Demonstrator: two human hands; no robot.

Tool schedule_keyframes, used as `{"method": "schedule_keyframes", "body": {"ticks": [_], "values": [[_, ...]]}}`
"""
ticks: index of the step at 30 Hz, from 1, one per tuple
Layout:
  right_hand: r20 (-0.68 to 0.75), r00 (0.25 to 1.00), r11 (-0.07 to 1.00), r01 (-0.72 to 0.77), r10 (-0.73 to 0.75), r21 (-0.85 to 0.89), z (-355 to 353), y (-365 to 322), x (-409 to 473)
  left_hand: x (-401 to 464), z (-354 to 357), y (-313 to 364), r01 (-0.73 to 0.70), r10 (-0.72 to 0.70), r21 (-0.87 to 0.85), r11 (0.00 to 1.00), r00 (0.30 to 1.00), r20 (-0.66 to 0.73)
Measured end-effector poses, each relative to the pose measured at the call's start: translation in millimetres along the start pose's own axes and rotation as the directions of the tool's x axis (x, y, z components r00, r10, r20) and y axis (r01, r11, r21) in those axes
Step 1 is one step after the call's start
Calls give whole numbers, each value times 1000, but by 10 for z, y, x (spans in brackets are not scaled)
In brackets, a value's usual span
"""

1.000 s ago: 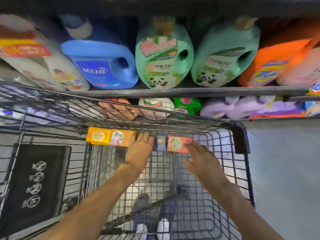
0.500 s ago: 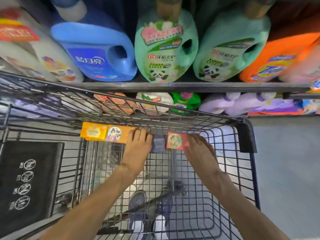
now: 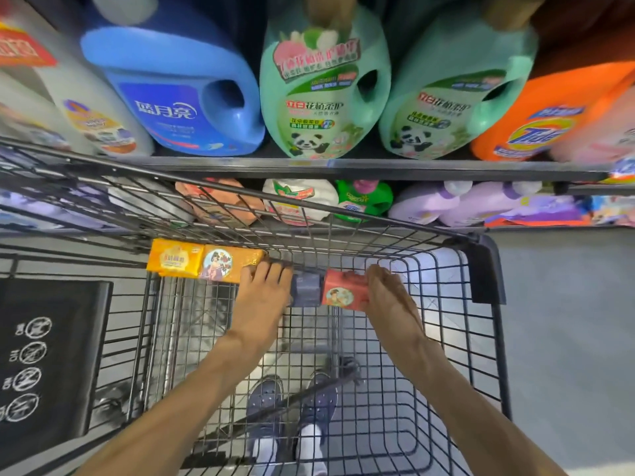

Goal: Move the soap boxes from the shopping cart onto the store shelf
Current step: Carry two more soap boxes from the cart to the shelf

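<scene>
Several soap boxes lie in a row along the far end of the wire shopping cart [image 3: 488, 269]. From the left: a yellow box [image 3: 175, 258], an orange box with a round picture [image 3: 223, 264], a grey-purple box [image 3: 307, 292] and a red box [image 3: 343, 293]. My left hand [image 3: 263, 297] lies over the right end of the orange box and against the grey-purple one, fingers curled over their far edge. My right hand [image 3: 388, 300] grips the right end of the red box. The store shelf [image 3: 343, 164] runs just beyond the cart.
Large detergent jugs fill the shelf: blue [image 3: 178, 84], two green [image 3: 323, 87], orange [image 3: 549, 115]. A lower shelf holds purple bottles [image 3: 481, 204] and pouches. A black panel [image 3: 44, 355] covers the cart's left section. Grey floor [image 3: 567, 338] lies to the right. My shoes show below.
Both hands reached forward to the boxes and closed on them: the left onto the orange and grey-purple boxes, the right round the red box, which now sits tilted.
</scene>
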State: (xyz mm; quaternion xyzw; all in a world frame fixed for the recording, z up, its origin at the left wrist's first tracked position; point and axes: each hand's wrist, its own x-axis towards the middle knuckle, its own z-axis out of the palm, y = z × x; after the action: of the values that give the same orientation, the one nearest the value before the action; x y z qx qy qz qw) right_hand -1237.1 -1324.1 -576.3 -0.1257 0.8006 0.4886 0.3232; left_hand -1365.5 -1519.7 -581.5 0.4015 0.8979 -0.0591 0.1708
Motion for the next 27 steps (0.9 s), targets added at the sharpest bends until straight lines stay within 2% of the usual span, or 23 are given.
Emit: {"method": "schedule_keyframes", "body": {"ticks": [3,4,5,6,7,9,11,13,15,16,18,20,23,24,25,26,27], "values": [[-1,1000,993,-13,13,121,70,-77,-47,-25,-8,-39,-10,10,27,1000,1000,8],[75,996,967,-62,45,247,-3,-40,-93,-39,-26,-45,-19,18,31,999,1000,22],[161,983,882,-152,88,446,-55,-9,-112,-67,-56,-53,-29,28,35,999,999,31],[202,974,743,-210,103,635,-119,30,-153,-106,-113,-62,-37,36,40,999,999,39],[178,970,525,-239,164,817,-143,62,-167,-154,-171,-78,-48,46,54,997,998,37],[138,957,184,-188,256,965,-208,164,-288,-257,-302,-140,-72,71,69,995,997,10],[130,957,42,-145,260,989,-324,316,-506,-374,-489,-211,-77,77,22,997,997,2],[137,948,-8,-141,288,990,-450,475,-775,-484,-725,-276,-87,87,10,996,996,-17],[144,926,19,-161,350,987,-528,620,-1048,-627,-1069,-314,-107,107,-2,994,994,-34],[162,917,-6,-172,365,985,-557,719,-1207,-707,-1286,-318,-131,130,-10,991,989,-68],[209,896,-169,-153,393,974,-659,974,-1603,-902,-1760,-285,-208,199,-49,977,969,-145],[291,864,-380,-128,410,916,-788,1292,-2115,-1090,-2226,-214,-276,253,-83,958,942,-220],[267,781,-288,-117,564,951,-791,1537,-2910,-1302,-2816,3,-333,309,-58,941,917,-253],[249,767,-298,-79,591,951,-819,1694,-3172,-1363,-3010,118,-370,347,-44,928,900,-262],[266,765,-368,-41,587,929,-885,1855,-3459,-1407,-3177,243,-409,383,-40,912,881,-278],[285,719,-336,-75,635,939,-854,1936,-3683,-1453,-3360,383,-445,419,-31,895,861,-288],[305,705,-328,-108,641,938,-852,2039,-3943,-1496,-3530,530,-474,449,-16,880,843,-294]]}}
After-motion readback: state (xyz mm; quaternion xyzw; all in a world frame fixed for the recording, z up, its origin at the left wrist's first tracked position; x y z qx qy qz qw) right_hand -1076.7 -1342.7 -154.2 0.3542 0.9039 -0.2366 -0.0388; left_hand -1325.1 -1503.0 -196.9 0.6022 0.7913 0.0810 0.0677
